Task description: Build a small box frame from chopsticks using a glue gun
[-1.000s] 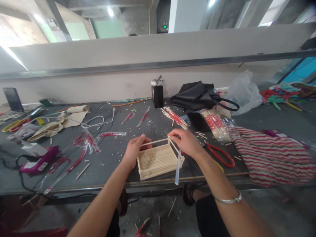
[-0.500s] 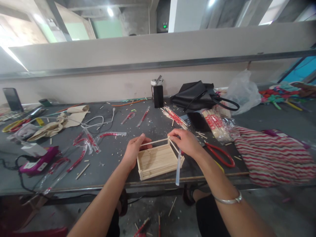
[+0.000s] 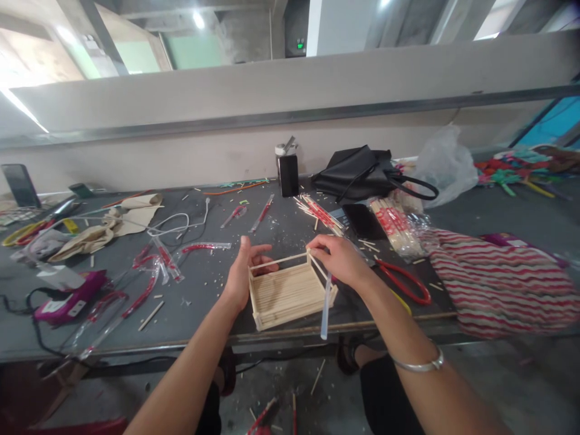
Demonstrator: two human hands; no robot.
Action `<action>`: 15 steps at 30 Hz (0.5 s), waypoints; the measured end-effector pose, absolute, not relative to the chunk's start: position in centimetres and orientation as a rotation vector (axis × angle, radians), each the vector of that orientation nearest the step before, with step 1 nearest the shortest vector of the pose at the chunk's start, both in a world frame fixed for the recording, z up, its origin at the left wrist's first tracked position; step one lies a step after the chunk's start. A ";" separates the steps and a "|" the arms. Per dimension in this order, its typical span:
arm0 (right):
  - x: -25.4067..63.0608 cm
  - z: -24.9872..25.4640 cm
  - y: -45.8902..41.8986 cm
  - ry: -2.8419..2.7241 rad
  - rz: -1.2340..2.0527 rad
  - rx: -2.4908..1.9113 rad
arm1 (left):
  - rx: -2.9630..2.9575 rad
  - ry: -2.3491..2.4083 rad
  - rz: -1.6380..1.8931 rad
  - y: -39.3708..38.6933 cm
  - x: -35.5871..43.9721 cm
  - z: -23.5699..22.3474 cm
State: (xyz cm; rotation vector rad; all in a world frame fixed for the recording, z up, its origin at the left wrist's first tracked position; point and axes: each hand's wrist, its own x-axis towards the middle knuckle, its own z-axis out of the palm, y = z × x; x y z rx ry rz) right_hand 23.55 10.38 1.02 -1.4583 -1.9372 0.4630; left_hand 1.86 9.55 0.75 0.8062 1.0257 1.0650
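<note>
A shallow tray-like frame of pale wooden sticks, with low posts at its corners, lies near the table's front edge. One thin wooden stick runs along its far side, raised on the posts. My left hand is beside the frame's left end, thumb up and fingers apart, with the fingers behind the stick's left end. My right hand pinches the stick's right end at the far right corner post. From beneath that hand a translucent glue stick slants toward me; what it joins to is hidden.
Red-handled pliers or scissors lie right of my right hand. Loose sticks in red wrap, a phone and a striped cloth are beyond. Torn plastic wrappers and a purple power strip lie left.
My left thumb has lifted off the stick and the fingers have spread, the hand shifting slightly left. My right hand stays at the far right corner.
</note>
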 end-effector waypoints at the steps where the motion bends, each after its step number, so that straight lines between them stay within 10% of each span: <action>1: 23.6 1.0 10.4 -1.937 0.462 -1.458 | 0.803 1.034 1.066 9.5 1.9 0.8; 15: 23.5 1.2 10.3 -1.931 0.464 -1.458 | 0.842 1.077 1.067 9.7 1.8 0.5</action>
